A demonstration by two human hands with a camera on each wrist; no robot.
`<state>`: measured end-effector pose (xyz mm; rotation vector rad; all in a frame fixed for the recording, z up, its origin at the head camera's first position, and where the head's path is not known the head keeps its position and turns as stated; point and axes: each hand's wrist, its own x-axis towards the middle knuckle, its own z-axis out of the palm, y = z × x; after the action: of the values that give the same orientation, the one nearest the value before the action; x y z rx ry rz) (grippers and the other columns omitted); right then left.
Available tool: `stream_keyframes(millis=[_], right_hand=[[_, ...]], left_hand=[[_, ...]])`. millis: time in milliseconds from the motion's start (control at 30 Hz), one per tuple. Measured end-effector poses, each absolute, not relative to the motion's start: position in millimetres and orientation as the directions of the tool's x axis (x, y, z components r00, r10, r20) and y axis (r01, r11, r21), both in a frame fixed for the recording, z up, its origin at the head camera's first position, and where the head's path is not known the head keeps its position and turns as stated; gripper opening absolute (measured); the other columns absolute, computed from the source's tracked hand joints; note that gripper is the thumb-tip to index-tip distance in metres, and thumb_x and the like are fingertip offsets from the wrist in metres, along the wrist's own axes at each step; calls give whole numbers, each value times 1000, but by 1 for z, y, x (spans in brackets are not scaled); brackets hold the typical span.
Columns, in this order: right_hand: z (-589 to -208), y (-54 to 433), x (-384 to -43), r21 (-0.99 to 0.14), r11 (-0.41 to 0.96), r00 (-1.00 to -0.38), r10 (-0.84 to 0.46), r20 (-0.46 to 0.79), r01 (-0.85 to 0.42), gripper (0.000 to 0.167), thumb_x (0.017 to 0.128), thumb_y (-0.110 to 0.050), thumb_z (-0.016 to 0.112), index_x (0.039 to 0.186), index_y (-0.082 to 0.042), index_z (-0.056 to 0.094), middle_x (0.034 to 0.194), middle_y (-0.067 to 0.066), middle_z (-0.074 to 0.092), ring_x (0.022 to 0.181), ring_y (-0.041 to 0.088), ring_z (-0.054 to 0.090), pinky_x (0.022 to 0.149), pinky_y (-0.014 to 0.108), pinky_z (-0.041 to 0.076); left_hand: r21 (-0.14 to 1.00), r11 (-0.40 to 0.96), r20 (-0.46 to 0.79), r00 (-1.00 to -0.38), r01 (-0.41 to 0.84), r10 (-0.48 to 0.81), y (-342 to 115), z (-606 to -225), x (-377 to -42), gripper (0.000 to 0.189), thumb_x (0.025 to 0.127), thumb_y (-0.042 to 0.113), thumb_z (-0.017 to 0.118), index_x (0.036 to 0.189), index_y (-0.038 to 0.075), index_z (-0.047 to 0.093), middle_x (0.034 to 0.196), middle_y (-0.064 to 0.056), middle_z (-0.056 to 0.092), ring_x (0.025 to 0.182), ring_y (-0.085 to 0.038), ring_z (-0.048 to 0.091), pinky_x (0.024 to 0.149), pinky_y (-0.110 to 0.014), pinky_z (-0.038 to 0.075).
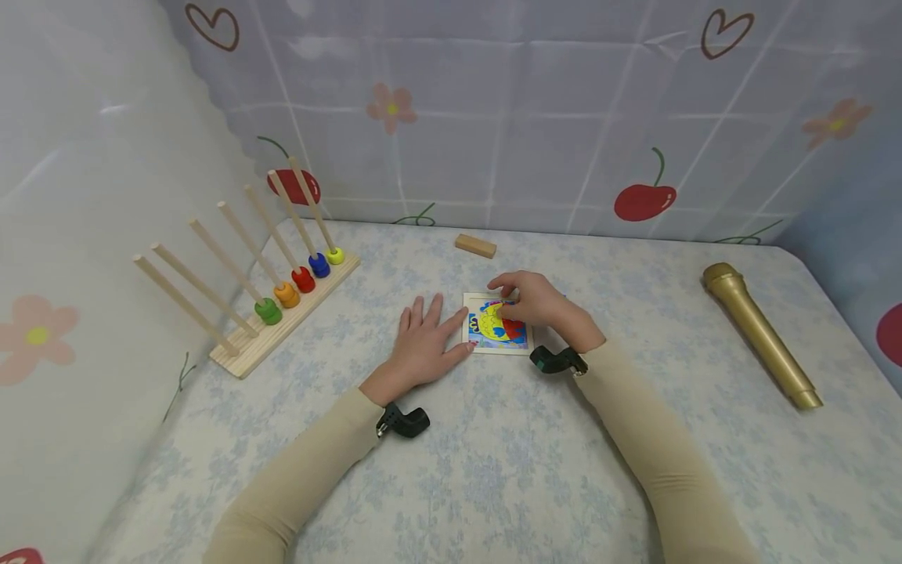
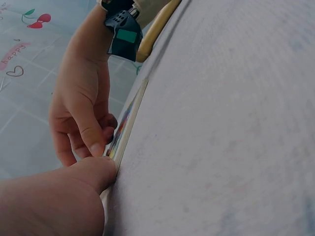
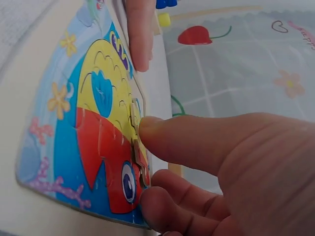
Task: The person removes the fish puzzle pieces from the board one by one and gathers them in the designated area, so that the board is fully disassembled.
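A small wooden-framed jigsaw puzzle (image 1: 496,349) with a yellow, red and blue fish picture lies flat mid-table. To its left, my left hand (image 1: 424,348) rests on the cloth with fingers spread. Its index finger and thumb touch the frame's left edge. Over the upper right of the picture is my right hand (image 1: 539,301). In the right wrist view its thumb is against a slightly raised puzzle piece (image 3: 141,152), and the curled fingers sit at that piece's other end. My right hand hides part of the puzzle in the head view.
At the left stands a wooden peg rack (image 1: 257,348) with coloured rings on several of its pegs. A plain wooden block (image 1: 475,246) lies behind the puzzle. A gold microphone (image 1: 761,333) lies at the right. The printed curtain (image 1: 507,157) hangs along the back edge.
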<state>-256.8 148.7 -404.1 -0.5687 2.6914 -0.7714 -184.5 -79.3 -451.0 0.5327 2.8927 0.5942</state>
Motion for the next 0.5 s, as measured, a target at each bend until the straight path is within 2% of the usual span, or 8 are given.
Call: stream_keyframes(millis=[133, 500], right_hand=[[-406, 146, -257, -537, 788, -883, -444, -154, -303, 44, 92, -12, 74, 135, -7, 65, 121, 19, 68, 104, 31, 60, 92, 42, 57], [-409, 145, -258, -514, 806, -878, -440, -187, -294, 41, 92, -12, 74, 133, -8, 67, 116, 15, 68, 102, 29, 59, 90, 40, 56]], left_hand=[[403, 860, -66, -927, 313, 369, -80, -451, -184, 67, 101, 57, 51, 160, 28, 37, 171, -20, 12, 157, -50, -1, 124, -66, 5], [412, 856, -61, -927, 314, 370, -80, -448, -183, 67, 101, 55, 53, 160, 26, 38, 171, -21, 13, 157, -51, 0, 124, -66, 6]])
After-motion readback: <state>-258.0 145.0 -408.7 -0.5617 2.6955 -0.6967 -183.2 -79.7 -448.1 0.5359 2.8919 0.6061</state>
